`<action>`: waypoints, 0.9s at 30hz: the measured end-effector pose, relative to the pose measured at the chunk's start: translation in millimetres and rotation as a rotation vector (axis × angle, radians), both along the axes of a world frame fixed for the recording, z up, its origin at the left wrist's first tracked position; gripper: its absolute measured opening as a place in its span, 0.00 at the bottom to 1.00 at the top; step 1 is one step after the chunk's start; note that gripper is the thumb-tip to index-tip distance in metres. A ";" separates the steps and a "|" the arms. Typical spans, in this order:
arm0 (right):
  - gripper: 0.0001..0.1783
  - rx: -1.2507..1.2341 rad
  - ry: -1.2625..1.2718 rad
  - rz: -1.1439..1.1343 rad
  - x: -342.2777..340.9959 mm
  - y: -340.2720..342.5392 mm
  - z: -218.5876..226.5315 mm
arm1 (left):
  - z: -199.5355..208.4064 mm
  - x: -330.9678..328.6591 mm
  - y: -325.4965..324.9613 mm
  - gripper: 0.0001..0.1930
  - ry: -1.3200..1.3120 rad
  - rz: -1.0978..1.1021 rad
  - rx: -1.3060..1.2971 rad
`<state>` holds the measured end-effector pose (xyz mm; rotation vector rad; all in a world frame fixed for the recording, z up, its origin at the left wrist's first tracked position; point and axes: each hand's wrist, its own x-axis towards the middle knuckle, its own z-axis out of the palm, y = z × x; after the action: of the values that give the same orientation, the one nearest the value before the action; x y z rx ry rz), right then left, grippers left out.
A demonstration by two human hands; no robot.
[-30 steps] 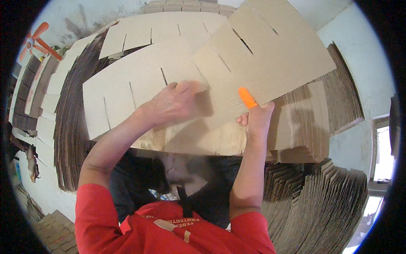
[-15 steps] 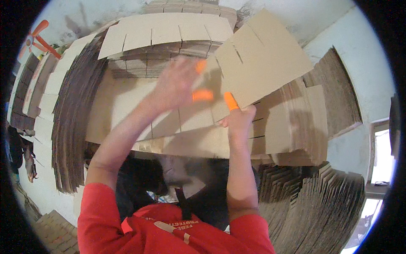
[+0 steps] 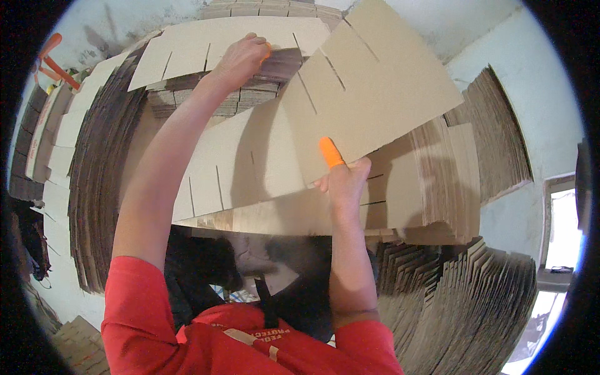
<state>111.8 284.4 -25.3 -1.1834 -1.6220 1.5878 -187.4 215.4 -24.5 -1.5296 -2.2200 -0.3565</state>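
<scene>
In my right hand [image 3: 342, 175], a slotted tan cardboard sheet [image 3: 387, 87] is pinched by its near edge. One finger in an orange cover lies on top of it, and the other fingers are curled at the edge. The sheet tilts up toward the far right. My left hand [image 3: 240, 60] reaches to the back, its fingers curled over the near edge of another slotted cardboard sheet [image 3: 181, 47], which lies on the far stack. Between my arms, a pale slotted sheet [image 3: 206, 162] lies at an angle on the wooden work surface [image 3: 269, 219].
Upright cardboard stacks line the left [image 3: 103, 169] and far right [image 3: 494, 131]. Beside my right hand stands a stack of sheets [image 3: 447, 181]; more slotted pieces [image 3: 481, 300] are below it. An orange fan [image 3: 56, 62] is at the far left, and a window [image 3: 562, 225] at the right.
My left hand has moved away from the middle to the far stack and closed on a sheet's edge. The right hand's sheet has shifted slightly left. The pale sheet below now lies at an angle.
</scene>
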 end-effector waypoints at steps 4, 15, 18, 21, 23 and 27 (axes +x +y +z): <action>0.16 -0.008 -0.006 0.107 3.0 8.7 -0.9 | 7.6 20.7 -9.3 0.16 0.143 -0.098 0.095; 0.14 0.052 0.152 0.093 0.1 3.8 3.0 | 8.7 52.5 -26.4 0.18 0.360 -0.167 -0.129; 0.09 0.091 0.110 0.129 0.8 2.4 6.7 | 8.9 53.9 -26.1 0.07 0.403 -0.237 0.021; 0.05 0.150 0.111 0.134 -0.1 7.1 0.3 | 12.6 72.9 -30.0 0.07 0.447 -0.295 -0.084; 0.04 0.091 0.108 0.121 -0.2 4.3 7.8 | 13.6 90.1 -35.4 0.07 0.442 -0.389 -0.074; 0.08 0.229 -0.027 0.249 6.8 15.4 6.7 | 18.7 114.6 -45.2 0.06 0.468 -0.468 -0.110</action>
<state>118.6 299.8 -18.6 -0.9150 -1.9720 1.4858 -72.8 170.3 -5.8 -1.9512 -1.5395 0.0003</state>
